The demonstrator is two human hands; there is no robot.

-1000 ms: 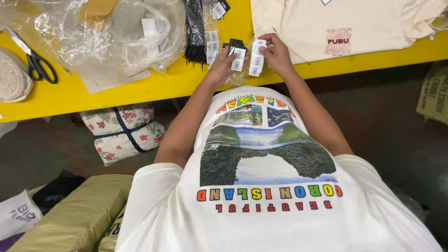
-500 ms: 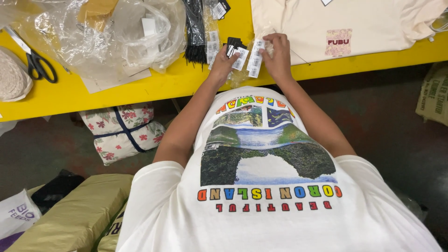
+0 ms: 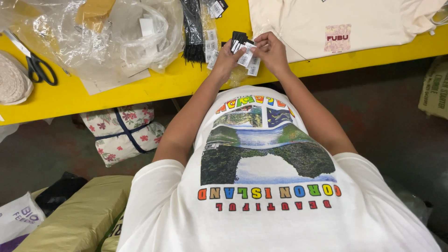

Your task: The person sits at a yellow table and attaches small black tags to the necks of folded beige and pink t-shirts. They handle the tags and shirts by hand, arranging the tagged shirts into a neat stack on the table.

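Garment packing workshop, yellow bench [image 3: 154,88], folded shirt [image 3: 326,23], hang tags [image 3: 245,51], scissors [image 3: 35,65]

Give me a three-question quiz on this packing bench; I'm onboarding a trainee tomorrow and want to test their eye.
1. True or false: both hands hold the small tags at the edge of the yellow table.
2. Which lies left of the clear plastic bags? A. scissors B. the cream garment C. the black ties
3. What lies folded on the table just right of the right hand?

Key: 1. True; the left hand and right hand meet on them. 2. A, the scissors. 3. The cream garment.
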